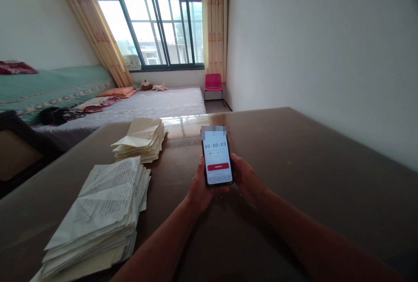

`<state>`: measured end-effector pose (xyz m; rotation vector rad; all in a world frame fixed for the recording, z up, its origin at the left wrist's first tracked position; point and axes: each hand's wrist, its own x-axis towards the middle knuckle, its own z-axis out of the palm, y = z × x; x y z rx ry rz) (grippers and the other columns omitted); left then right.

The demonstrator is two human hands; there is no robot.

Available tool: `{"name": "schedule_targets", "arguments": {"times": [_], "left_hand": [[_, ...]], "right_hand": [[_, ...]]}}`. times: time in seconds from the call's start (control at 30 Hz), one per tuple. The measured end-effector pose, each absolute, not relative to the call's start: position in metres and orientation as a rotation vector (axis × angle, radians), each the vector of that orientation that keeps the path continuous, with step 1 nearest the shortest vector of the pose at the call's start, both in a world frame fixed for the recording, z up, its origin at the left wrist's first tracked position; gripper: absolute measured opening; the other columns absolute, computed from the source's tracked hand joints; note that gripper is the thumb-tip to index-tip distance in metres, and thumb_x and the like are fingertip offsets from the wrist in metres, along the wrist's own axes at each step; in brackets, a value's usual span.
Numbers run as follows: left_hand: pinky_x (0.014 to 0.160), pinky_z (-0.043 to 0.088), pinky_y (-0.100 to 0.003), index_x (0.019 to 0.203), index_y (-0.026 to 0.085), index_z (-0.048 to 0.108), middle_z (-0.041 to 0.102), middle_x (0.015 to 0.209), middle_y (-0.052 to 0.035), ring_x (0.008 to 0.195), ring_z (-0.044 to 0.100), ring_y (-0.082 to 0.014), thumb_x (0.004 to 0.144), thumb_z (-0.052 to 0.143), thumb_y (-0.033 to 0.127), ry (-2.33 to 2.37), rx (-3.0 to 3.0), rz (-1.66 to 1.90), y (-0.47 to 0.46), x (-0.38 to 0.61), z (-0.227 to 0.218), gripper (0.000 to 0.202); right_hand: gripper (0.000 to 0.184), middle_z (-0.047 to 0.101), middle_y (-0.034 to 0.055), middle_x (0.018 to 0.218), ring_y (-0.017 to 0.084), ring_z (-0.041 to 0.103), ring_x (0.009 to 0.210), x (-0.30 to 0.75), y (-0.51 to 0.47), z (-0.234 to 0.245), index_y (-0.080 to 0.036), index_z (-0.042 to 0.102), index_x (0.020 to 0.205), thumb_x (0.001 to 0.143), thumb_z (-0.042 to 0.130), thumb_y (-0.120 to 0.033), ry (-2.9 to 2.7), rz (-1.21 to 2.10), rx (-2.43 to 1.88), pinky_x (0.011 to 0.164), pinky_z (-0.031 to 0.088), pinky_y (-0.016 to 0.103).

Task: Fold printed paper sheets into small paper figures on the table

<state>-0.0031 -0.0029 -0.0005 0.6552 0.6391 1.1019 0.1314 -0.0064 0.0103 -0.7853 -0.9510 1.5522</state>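
A smartphone (217, 157) is held upright above the table, its lit screen facing me with a timer at 00:00:03 and a red button. My left hand (200, 188) grips its left side and lower edge, with some fingers behind it. At the right edge, my right hand (246, 177) is closed on the phone too, its fingers partly hidden behind. To the left of my left hand lies a stack of printed, creased paper sheets (101, 199). Behind that stack is a pile of folded, yellowish papers (140, 138).
The glossy brown table (294, 155) spreads beneath my arms. Beyond it are a bed (176, 96) with cushions and cloths, and a pink chair (213, 82) by the window. A white wall (313, 46) runs along the right; a dark wooden piece of furniture (19, 151) stands at left.
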Motion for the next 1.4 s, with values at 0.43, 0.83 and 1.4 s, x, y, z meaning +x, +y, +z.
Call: {"name": "schedule_targets", "arguments": {"times": [0.43, 0.83, 1.4], "left_hand": [[0.055, 0.059, -0.033, 0.130, 0.016, 0.051, 0.068, 0.107, -0.0150, 0.085, 0.069, -0.0266, 0.090, 0.040, 0.055, 0.632, 0.641, 1.091, -0.002, -0.004, -0.001, 0.057], [0.047, 0.055, -0.029, 0.126, 0.013, 0.054, 0.070, 0.102, -0.0163, 0.079, 0.069, -0.0267, 0.090, 0.039, 0.058, 0.680, 0.699, 1.100, -0.001, -0.004, -0.003, 0.059], [0.043, 0.052, -0.025, 0.127, 0.010, 0.050, 0.068, 0.097, -0.0176, 0.073, 0.069, -0.0248, 0.088, 0.042, 0.057, 0.862, 0.574, 1.151, -0.003, 0.005, 0.019, 0.061]], "right_hand": [[0.043, 0.072, 0.0049, 0.096, 0.023, 0.064, 0.096, 0.131, -0.008, 0.014, -0.019, 0.068, 0.109, 0.084, 0.053, -0.050, -0.936, 1.550, -0.811, 0.081, 0.051, 0.032], [0.045, 0.072, 0.0053, 0.097, 0.023, 0.065, 0.093, 0.131, -0.007, 0.012, -0.018, 0.068, 0.110, 0.085, 0.052, -0.052, -0.959, 1.550, -0.797, 0.078, 0.050, 0.031], [0.039, 0.070, 0.0092, 0.109, 0.023, 0.066, 0.095, 0.144, 0.029, -0.015, -0.021, 0.063, 0.104, 0.084, 0.050, -0.052, -0.781, 1.484, -0.826, 0.064, 0.050, 0.032]]}}
